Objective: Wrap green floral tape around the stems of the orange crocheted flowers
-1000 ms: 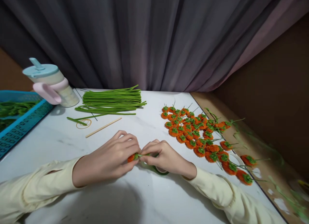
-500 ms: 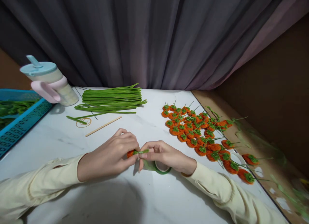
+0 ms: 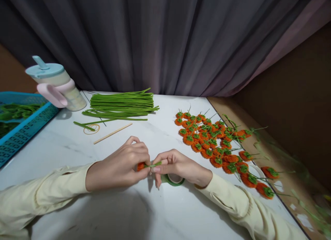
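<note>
My left hand is closed around a small orange yarn pumpkin, mostly hidden by the fingers. Out of its right side sticks a green stem. Thumb and forefinger of my right hand pinch this stem; the lower fingers curl down below it. A roll of green tape rests on the white table just under my right hand, partly covered by it. Whether a strip of tape runs along the stem is too small to tell.
Many finished-looking orange pumpkins with green tops lie at the right. Green pipe cleaners are stacked at the back, near a wooden stick and rubber bands. A lidded tumbler and blue basket stand left.
My right fingers have shifted slightly right along the stem, and the pale strip by the tape roll shows less. The whole view has moved a little.
</note>
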{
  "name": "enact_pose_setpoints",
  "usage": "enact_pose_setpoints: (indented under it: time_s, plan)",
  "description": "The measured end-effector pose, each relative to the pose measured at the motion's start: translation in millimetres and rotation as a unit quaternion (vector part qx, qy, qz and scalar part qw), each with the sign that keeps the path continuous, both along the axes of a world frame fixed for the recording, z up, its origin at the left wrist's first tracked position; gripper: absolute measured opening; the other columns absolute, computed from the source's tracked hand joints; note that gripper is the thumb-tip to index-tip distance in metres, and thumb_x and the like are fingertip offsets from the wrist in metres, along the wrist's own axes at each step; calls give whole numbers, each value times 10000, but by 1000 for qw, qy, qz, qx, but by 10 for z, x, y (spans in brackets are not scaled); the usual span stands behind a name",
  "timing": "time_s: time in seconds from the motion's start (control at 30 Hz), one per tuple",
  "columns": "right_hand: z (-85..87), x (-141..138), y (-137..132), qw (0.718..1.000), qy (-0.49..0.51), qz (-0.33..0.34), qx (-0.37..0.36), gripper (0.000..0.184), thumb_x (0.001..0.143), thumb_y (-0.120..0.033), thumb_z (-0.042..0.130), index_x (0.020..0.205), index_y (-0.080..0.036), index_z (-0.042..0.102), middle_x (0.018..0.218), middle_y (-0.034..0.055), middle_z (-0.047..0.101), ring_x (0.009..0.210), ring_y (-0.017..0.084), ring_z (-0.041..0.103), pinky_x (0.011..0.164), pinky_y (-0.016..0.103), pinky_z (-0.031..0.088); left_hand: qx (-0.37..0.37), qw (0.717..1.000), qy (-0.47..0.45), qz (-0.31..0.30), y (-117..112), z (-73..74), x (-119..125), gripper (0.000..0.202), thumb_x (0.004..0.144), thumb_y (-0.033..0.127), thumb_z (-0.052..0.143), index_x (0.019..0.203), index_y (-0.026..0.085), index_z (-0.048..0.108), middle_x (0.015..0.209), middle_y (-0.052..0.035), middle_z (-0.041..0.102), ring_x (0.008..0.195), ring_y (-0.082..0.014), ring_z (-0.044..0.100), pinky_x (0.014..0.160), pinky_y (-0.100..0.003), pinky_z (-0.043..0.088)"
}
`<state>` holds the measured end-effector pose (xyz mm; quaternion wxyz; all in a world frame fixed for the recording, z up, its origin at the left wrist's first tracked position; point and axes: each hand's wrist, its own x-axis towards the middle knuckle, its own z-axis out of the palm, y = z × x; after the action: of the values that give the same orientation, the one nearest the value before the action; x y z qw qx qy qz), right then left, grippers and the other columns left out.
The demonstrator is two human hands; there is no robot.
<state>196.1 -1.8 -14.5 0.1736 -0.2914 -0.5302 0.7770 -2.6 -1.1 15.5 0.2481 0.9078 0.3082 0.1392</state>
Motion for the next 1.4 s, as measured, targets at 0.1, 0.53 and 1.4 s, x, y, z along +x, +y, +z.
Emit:
enact_pose_setpoints:
  time_s: [0.1,0.53,1.4]
  plan:
    - [27,20,0,1000,-8,6,0,313,764,-400,685,780,-93,630,591,19,655,402,38,388,447,198,309,-80,997,-7,0,17,40,11,252,850,238,520,617,158,573,612,34,561,640,-105,498,828,-306,337]
    - [118,43,-81,858,-81,-10,507,161,904,-191,512,792,-144,618,649,4,684,540,75,530,909,333,361,-556,825,-86,58,191,16,-13,18,653,170,666,644,155,672,659,8,696,638,-123,610,627,-216,443]
    - [77,30,-67,784,-156,62,598,201,949,-182,413,861,-127,586,687,18,620,595,113,477,863,311,404,290,957,2,-29,-155,-149,-27,305,870,-33,367,717,150,557,725,-31,660,1104,-238,545,951,-437,278]
